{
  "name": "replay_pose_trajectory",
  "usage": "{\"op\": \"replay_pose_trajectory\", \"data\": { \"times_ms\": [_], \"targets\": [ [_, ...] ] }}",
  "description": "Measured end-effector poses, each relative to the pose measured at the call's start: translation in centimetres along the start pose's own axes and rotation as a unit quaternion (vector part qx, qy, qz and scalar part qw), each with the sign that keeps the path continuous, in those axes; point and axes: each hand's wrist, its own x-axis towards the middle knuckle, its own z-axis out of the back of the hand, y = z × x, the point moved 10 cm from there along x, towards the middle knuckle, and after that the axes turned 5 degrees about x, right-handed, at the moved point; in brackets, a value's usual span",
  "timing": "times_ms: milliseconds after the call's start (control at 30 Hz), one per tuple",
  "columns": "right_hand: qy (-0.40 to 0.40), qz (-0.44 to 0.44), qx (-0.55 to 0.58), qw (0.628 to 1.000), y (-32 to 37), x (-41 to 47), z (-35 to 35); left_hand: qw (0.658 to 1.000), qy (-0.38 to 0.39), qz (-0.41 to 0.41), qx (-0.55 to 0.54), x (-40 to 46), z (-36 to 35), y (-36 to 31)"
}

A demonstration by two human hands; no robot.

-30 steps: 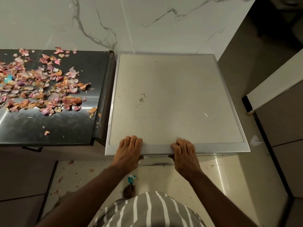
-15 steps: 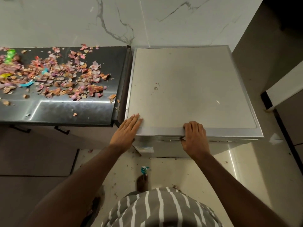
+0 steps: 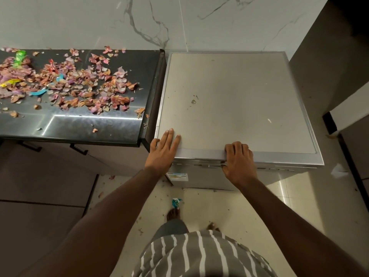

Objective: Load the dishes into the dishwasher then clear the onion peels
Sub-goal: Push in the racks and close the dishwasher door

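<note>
Grey dishwasher [image 3: 229, 100] – left hand [image 3: 163, 148] flat on top, right hand [image 3: 238, 158] gripping front edge

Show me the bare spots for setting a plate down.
The grey dishwasher top is bare behind both hands. The black countertop's front strip, below the onion peels, holds only stray flakes. Its back left is crowded.

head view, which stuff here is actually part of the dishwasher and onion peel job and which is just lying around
Part of the job:
- dishwasher, left hand flat on its top, right hand curled over its front edge
- onion peels on the black counter

Just lying about:
- green wrapper among the peels
- blue scrap on the floor
</note>
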Motion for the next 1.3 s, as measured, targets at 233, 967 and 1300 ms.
{"op": "replay_pose_trajectory", "data": {
  "times_ms": [233, 967, 1300],
  "targets": [
    [-0.034, 0.005, 0.011, 0.999, -0.6, 0.1, -0.5, 0.999, -0.016, -0.026, 0.032, 0.2, -1.0, -0.1],
    [-0.032, -0.014, 0.061, 0.998, -1.3, -0.1, -0.8, 1.0, -0.013, -0.026, 0.006, -0.3, -0.5, -0.8],
    [-0.019, -0.015, 0.085, 0.996, -1.4, -0.5, -0.6, 1.0, 0.004, -0.023, 0.004, 0.0, -0.6, -0.9]
  ]
}}
